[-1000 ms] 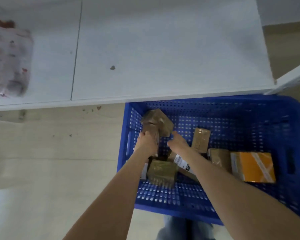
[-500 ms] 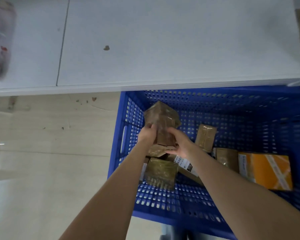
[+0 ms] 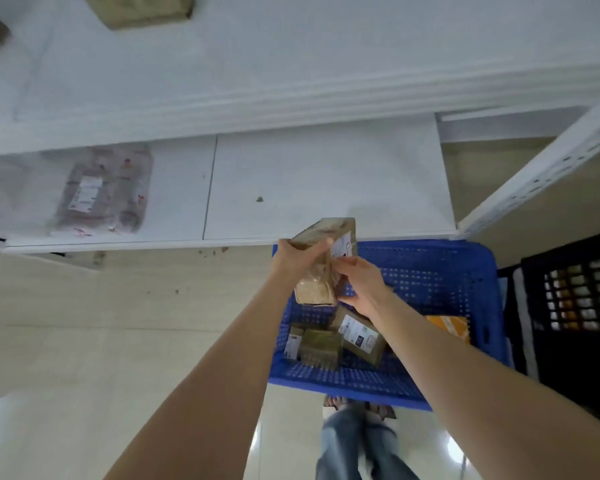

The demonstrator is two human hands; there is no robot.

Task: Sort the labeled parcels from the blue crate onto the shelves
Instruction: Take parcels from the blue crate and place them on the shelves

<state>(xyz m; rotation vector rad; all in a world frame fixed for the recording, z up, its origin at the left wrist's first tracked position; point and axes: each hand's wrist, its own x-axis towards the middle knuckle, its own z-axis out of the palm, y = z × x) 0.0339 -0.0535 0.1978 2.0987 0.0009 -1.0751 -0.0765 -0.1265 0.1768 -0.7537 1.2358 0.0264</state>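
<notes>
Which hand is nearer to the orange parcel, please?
Right. The right hand is up-left of the orange parcel; the left hand lies farther left, beyond the held brown parcel.

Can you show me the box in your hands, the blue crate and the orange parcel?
box (image 3: 315, 288): head view, on its lower end.
crate (image 3: 430, 268): head view, on the far inside wall.
orange parcel (image 3: 449, 327): head view, on the middle of its top face.

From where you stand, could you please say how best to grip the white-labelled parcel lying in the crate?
Probably from above, pinching across its shorter width: the parcel lies label-up and tilted in the crate, with that top face uncovered.
</notes>
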